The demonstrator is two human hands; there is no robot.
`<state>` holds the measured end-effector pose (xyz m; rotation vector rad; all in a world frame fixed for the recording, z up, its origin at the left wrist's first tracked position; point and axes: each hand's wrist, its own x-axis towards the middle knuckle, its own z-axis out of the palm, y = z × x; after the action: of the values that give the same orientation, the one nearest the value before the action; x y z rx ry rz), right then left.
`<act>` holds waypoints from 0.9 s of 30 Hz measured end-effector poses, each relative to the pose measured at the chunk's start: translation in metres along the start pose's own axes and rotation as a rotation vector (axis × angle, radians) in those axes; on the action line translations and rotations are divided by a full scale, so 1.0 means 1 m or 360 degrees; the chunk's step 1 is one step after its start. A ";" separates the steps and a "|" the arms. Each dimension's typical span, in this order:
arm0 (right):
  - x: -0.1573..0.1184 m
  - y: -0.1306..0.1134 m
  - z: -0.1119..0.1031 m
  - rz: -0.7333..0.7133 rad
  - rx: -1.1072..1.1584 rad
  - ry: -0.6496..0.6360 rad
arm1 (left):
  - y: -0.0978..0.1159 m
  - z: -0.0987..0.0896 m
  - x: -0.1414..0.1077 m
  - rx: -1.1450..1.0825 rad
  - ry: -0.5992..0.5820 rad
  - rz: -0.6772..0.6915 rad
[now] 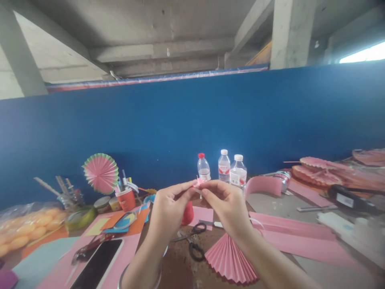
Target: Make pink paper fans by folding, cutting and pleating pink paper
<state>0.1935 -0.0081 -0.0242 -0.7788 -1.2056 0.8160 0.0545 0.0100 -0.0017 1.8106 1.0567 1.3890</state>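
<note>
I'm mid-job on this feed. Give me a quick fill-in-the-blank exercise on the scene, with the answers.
1. The left hand and right hand together pinch a small piece that is ____ in color.
2. The leftmost upright bottle has a ____ cap.
3. The scissors lie to the ____ of the phone in the picture.
4. The round fan is pink with a ____ edge.

Missing words: pink; red; right; green.

Beyond the right hand (pixel 227 202), two white-capped bottles (pixel 224 170) are standing before a blue partition (pixel 168 120); to the left of the left hand (pixel 168 202), an orange-red cup (pixel 126 202) is holding pens (pixel 124 180), and farther left a clear bag (pixel 22 210) is holding orange balls (pixel 37 232) near a green bowl (pixel 80 218); left of that same hand and nearer, a dark-screened phone (pixel 98 263) is lying face up
</note>
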 end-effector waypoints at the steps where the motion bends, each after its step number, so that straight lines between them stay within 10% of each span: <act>1: 0.000 0.000 0.000 0.0016 0.0003 -0.0025 | 0.000 0.000 0.000 -0.0059 0.0021 -0.0025; 14: 0.004 -0.008 -0.004 0.0051 -0.0545 0.0101 | 0.003 0.010 -0.007 -0.0070 0.0056 0.0047; 27: -0.001 -0.010 -0.004 -0.0093 -0.0314 -0.0022 | 0.019 -0.004 -0.009 -0.0004 0.0421 0.0294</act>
<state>0.1985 -0.0144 -0.0174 -0.8947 -1.3290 0.6621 0.0540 -0.0070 0.0116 1.7941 1.0364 1.7784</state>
